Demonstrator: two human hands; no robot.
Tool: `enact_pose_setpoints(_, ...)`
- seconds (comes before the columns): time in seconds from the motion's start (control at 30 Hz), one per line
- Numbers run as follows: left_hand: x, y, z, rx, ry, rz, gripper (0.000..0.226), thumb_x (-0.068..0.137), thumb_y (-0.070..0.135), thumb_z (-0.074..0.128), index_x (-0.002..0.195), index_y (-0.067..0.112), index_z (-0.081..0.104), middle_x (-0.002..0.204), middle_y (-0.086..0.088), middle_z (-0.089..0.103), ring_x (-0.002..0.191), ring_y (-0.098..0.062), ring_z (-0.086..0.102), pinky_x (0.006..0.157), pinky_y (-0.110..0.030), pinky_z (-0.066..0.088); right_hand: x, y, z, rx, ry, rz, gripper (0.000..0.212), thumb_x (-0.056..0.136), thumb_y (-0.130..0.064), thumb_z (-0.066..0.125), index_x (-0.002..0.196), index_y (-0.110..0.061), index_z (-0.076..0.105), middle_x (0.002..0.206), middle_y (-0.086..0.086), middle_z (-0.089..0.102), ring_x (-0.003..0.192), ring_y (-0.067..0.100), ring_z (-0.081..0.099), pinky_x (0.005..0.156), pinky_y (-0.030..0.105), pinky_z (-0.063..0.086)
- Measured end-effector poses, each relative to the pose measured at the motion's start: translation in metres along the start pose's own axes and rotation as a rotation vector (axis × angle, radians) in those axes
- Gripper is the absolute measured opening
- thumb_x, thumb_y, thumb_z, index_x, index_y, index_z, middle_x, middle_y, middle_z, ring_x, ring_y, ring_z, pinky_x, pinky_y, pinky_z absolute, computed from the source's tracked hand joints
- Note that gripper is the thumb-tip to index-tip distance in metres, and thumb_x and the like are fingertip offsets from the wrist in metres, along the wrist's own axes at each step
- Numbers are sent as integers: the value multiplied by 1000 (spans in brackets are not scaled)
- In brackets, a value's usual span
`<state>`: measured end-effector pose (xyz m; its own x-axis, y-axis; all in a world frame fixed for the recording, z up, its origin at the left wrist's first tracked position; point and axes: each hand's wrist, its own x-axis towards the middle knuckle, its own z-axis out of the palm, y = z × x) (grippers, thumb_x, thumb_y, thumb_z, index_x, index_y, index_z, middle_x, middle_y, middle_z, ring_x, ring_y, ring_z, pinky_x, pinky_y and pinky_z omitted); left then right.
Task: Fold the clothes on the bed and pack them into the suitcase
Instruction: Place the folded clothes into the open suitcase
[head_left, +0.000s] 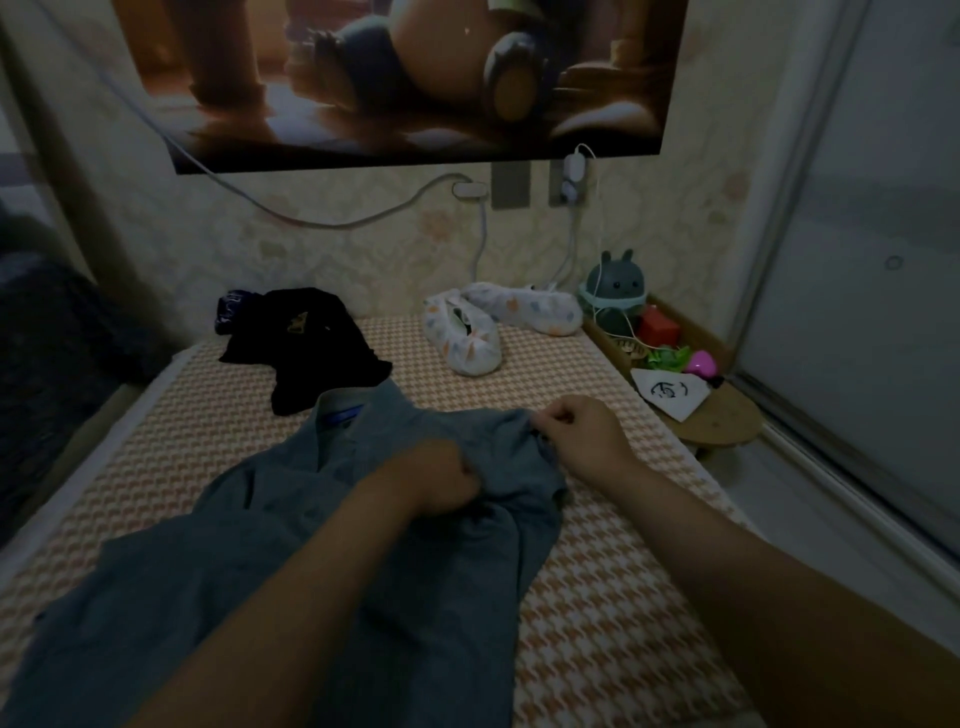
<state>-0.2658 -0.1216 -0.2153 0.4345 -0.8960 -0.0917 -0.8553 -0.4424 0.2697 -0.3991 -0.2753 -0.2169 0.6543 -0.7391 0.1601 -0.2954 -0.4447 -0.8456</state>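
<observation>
Grey-blue shirt (244, 519) is spread over the near half of the bed (597, 597), collar end toward the wall, rumpled, not yet folded.

Left grip (441, 480) is curled into the fabric near the shirt's middle, with cloth bunched under the knuckles. Right grip (576, 428) is set just to its right at the shirt's far right edge, and that edge is pinched between thumb and curled fingers. Both forearms are seen reaching in from the bottom of the view, the left one over the shirt.

Black garment (311, 343) is heaped just past the collar, its near edge touching the shirt. A small dark printed piece (231, 306) is tucked behind it on the left. Two white patterned fabric items (467, 332) are laid near the wall, apart from the shirt; what they are cannot be told.

Wooden tray (727, 421) is placed beside the bed on the right. It is loaded with a rabbit-shaped figure (615, 291), red box (658, 327), pink object (701, 362) and a white paper (670, 392) with a drawing on it.

A poster (405, 78) is hung on the wall, with white cables (311, 221) below it.
</observation>
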Motion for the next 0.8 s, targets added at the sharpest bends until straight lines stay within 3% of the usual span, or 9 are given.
enact_pose_setpoints(0.07,0,15,10,-328,265,51,21,91,37,58,81,19,54,80,3,58,75,-14,57,65,-28,43,0,-6,1,102,-42,60,24,91,-31,66,83,-9,69,78,1,68,73,15,63,64,29,51)
enact_pose_setpoints(0.17,7,26,21,-649,371,56,26,87,29,68,108,20,54,99,6,63,88,-5,60,76,-26,52,-1,-20,1,385,-140,221,24,94,-28,62,88,-6,71,83,7,71,74,19,65,59,28,53)
enact_pose_setpoints(0.23,14,20,19,-665,450,43,3,89,15,64,86,15,62,80,5,65,73,0,59,67,-20,50,-1,-26,-1,540,-124,245,20,94,-26,62,93,-9,72,93,9,72,83,21,68,64,29,55)
enact_pose_setpoints(0.27,16,16,17,-684,478,7,14,92,11,60,79,14,64,75,5,66,71,1,59,64,-17,49,0,-29,-1,560,-130,232,18,94,-26,62,98,-10,71,98,9,72,87,20,68,65,28,54)
enact_pose_setpoints(0.4,20,-4,10,-863,444,-198,24,97,11,51,91,-4,69,90,-19,70,85,-31,67,78,-41,55,-4,-38,4,387,-302,283,28,83,-42,71,101,-20,67,103,2,70,93,19,66,70,31,53)
enact_pose_setpoints(0.53,14,-4,1,-810,452,-248,22,96,11,51,78,6,62,81,-23,66,71,-22,59,60,-27,45,-12,-45,4,249,-392,343,23,86,-29,72,97,-9,73,89,5,70,75,18,65,52,23,50)
enact_pose_setpoints(0.63,13,4,-3,-694,555,-203,26,97,11,48,73,18,54,72,1,58,68,-14,55,58,-25,41,-6,-46,1,425,-254,455,15,93,-21,62,89,-8,67,83,8,67,69,20,62,57,29,53)
enact_pose_setpoints(0.73,13,16,-3,-834,654,-198,24,99,11,42,83,27,50,75,2,65,62,-19,61,55,-31,48,9,-34,-10,786,-46,586,25,97,-2,40,79,-10,55,64,5,47,50,13,41,41,24,41)
enact_pose_setpoints(0.8,13,20,1,-815,604,-118,20,98,12,47,88,29,52,80,3,68,63,-15,63,59,-34,54,14,-17,-17,907,78,688,27,98,-9,36,76,-13,51,60,2,39,51,13,33,45,25,36)
